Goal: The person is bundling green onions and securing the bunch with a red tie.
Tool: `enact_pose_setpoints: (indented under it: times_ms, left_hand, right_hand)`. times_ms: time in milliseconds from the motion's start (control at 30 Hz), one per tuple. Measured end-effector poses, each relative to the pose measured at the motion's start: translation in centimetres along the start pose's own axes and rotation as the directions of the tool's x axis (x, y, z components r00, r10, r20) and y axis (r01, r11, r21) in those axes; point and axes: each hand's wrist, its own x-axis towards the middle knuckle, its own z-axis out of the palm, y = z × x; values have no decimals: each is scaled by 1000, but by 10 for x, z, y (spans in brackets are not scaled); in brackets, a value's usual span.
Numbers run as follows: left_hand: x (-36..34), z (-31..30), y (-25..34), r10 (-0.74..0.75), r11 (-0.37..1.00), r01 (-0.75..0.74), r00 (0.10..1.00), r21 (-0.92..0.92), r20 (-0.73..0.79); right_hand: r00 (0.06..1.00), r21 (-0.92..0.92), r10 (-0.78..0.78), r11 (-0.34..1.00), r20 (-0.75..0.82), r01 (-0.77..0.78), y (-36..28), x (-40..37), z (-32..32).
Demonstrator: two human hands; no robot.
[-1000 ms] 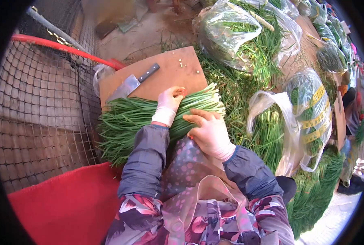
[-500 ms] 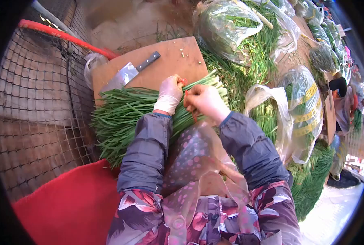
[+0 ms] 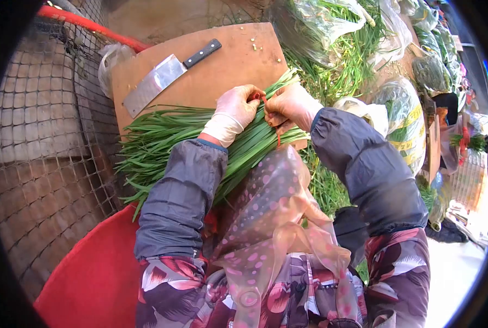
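A large bunch of garlic chives (image 3: 167, 136) lies across a wooden board (image 3: 238, 60), leaf ends at the left and pale stem ends at the right. Around its stem part runs a red tie (image 3: 278, 138). My left hand (image 3: 237, 109), in a thin pale glove, pinches the red tie above the bunch. Close beside it, my right hand (image 3: 294, 105) has its fingers closed on the same tie, its knuckles against the stems. A cleaver (image 3: 159, 82) with a black handle lies flat on the board, beyond the chives.
Black netting (image 3: 41, 120) and a red pipe (image 3: 93, 30) stand at the left. Red cloth (image 3: 96, 273) is at the lower left. Loose greens (image 3: 331, 183) and plastic bags of greens (image 3: 399, 117) crowd the right. Small stem bits (image 3: 255, 45) dot the board.
My view has shifted, and the cleaver now shows more fully. My hands have come closer together at the red tie, with my right hand now nearer the left.
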Motion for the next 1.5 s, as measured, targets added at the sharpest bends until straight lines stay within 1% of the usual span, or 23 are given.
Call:
enact_pose_setpoints:
  times_ms: [133, 167, 200, 233, 267, 300, 333, 367, 400, 433, 467, 500, 667, 733, 867, 933, 967, 1033, 1100, 1233, 1300, 1400, 1500]
  left_hand:
    - [4, 1, -14, 36, 996, -34, 999, -77, 23]
    - [7, 5, -22, 52, 993, -51, 999, -106, 1]
    - [10, 8, -30, 67, 989, -69, 997, -130, -25]
    - [7, 5, -24, 65, 989, -69, 997, -134, -28]
    - [1, 1, -14, 58, 995, -61, 998, -79, -35]
    - [-3, 0, -7, 52, 998, -53, 998, -23, -41]
    - [-4, 1, -6, 48, 998, -49, 998, -27, -38]
    - [-6, 4, -7, 81, 997, -82, 993, -8, -87]
    - [-7, 6, -8, 115, 993, -114, 984, 16, -134]
    - [-9, 6, -7, 106, 994, -105, 986, 13, -130]
    - [-11, 5, -4, 132, 990, -124, 980, 64, -148]
    - [-12, 5, -3, 162, 983, -144, 973, 117, -164]
    - [-13, 9, -6, 169, 981, -147, 967, 125, -192]
    - [-13, 8, -6, 177, 981, -156, 964, 119, -197]
    - [-13, 5, -6, 194, 979, -179, 965, 101, -173]
    - [-12, 2, -5, 190, 979, -176, 969, 100, -156]
    - [-11, 0, -5, 203, 976, -191, 971, 103, -125]
    - [-10, -2, -4, 215, 973, -205, 972, 107, -94]
    - [-9, -2, -4, 157, 985, -151, 984, 83, -84]
    - [-9, -6, -4, 127, 991, -123, 988, 42, -91]
    - [-7, -10, -7, 204, 979, -204, 977, 22, -54]
    - [-6, -7, -3, 159, 984, -154, 986, 88, -54]
    - [-7, -3, -4, 140, 987, -133, 987, 85, -77]
  right_hand:
    - [999, -69, -27, 997, -31, 25, -4, -3, 4]
    - [995, -97, -82, 992, -53, 77, -1, -3, 6]
    - [995, -102, -81, 992, -56, 75, 0, -4, 7]
    - [988, -130, -125, 985, -85, 113, 0, -5, 9]
    - [980, -154, -165, 977, -114, 146, 2, -6, 10]
    - [980, -154, -160, 978, -115, 141, 4, -7, 11]
    - [964, -208, -224, 959, -143, 192, 6, -6, 13]
    - [944, -264, -286, 935, -164, 238, 9, -6, 15]
    - [947, -263, -278, 937, -161, 231, 11, -5, 17]
    - [933, -312, -313, 917, -177, 249, 11, -3, 18]
    - [918, -357, -348, 896, -192, 265, 12, -2, 19]
    - [928, -310, -325, 915, -183, 259, 11, 0, 19]
    - [961, -305, -206, 941, -183, 144, 1, -5, 21]
    - [921, -513, -342, 833, -185, 206, 4, -1, 22]
    - [889, -540, -419, 799, -184, 264, 11, -2, 24]
    - [811, -617, -545, 719, -214, 321, 17, 2, 26]
    - [811, -617, -544, 719, -213, 321, 17, 3, 26]
    - [753, -717, -628, 617, -198, 326, 17, 4, 28]
    - [770, -708, -610, 627, -188, 324, 13, 4, 26]
    - [805, -701, -568, 644, -171, 306, 12, 6, 24]
    - [799, -707, -580, 632, -161, 317, 12, 5, 24]
    - [786, -712, -597, 621, -159, 327, 13, 5, 24]
    - [768, -718, -621, 605, -157, 343, 16, 5, 24]
